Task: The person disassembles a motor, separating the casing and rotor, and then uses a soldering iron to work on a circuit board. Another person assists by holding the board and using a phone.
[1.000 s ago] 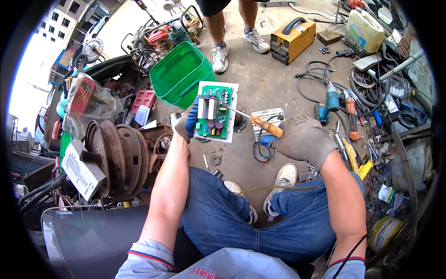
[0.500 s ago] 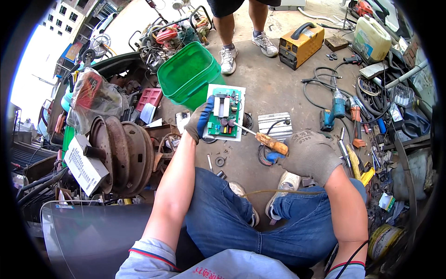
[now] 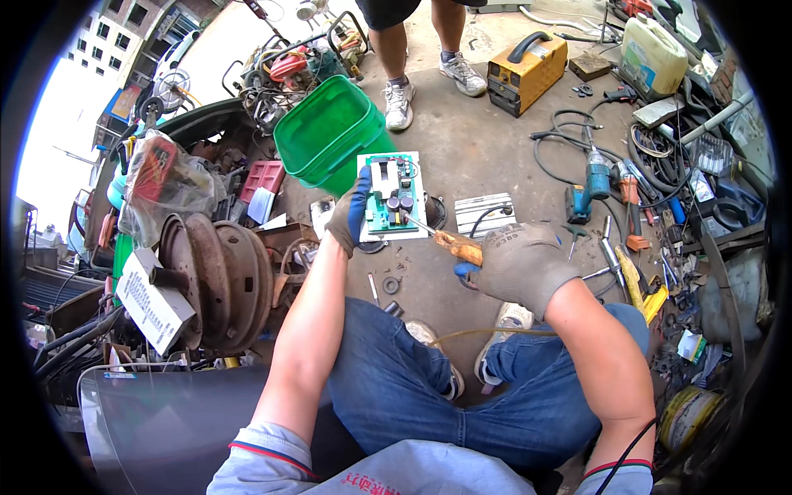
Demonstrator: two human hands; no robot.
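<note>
My left hand (image 3: 352, 214), in a grey and blue work glove, grips the left edge of a green circuit board (image 3: 381, 218) on a pale backing plate. Capacitors and a white block stand on the board's face. My right hand (image 3: 528, 266), gloved likewise, is closed round the worn orange-brown handle of a screwdriver (image 3: 459, 246). Its shaft points left, and the tip reaches the lower right of the board near the round capacitors; whether it touches cannot be told. Below the screwdriver lies a finned metal plate (image 3: 473, 208) with a dark cable over it.
Beyond the board stands a green bucket (image 3: 326, 132). Another person's legs (image 3: 450, 31) are behind it, beside a yellow-black machine (image 3: 528, 73). Rusty wheel rims (image 3: 235, 280) stack at left. A teal power drill (image 3: 596, 177), cables and tools cover the right side.
The board has shifted slightly left and tilted differently. My right hand and the screwdriver have moved left with it, the tip staying by the board's lower right part.
</note>
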